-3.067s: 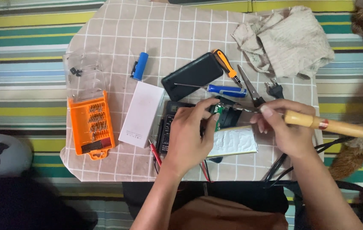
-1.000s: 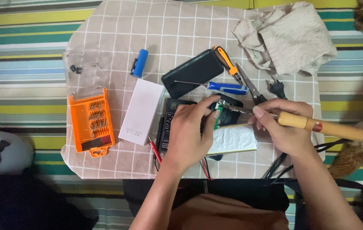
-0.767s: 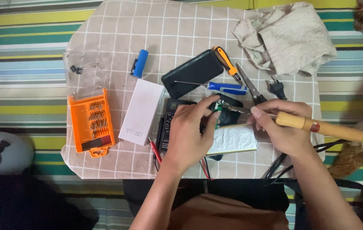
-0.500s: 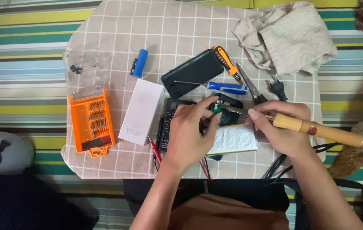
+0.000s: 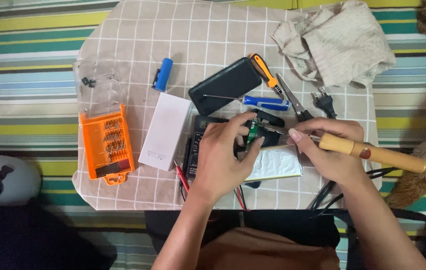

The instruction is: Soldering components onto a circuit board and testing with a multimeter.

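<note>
My left hand (image 5: 225, 157) pinches a small green circuit board (image 5: 253, 131) between thumb and fingers, held just above a black multimeter (image 5: 198, 145). My right hand (image 5: 330, 150) grips a soldering iron with a wooden handle (image 5: 373, 152); its metal tip reaches left to the board. Under both hands lies a white silvery pouch (image 5: 278, 164). A black power bank shell (image 5: 225, 86) and a blue-handled screwdriver (image 5: 265, 102) lie just beyond the hands.
On the checked cloth (image 5: 198, 30) sit a white box (image 5: 165, 131), an orange bit set (image 5: 108, 145) with clear lid, a blue cylindrical cell (image 5: 163, 75), an orange-handled screwdriver (image 5: 265, 72), scissors (image 5: 293, 102), a black plug (image 5: 325, 102) and a crumpled rag (image 5: 338, 42). Red probe leads (image 5: 182, 176) lie near the front edge.
My right hand and the soldering iron have shifted slightly left and up, tip staying at the board. The left hand keeps its grip almost unmoved.
</note>
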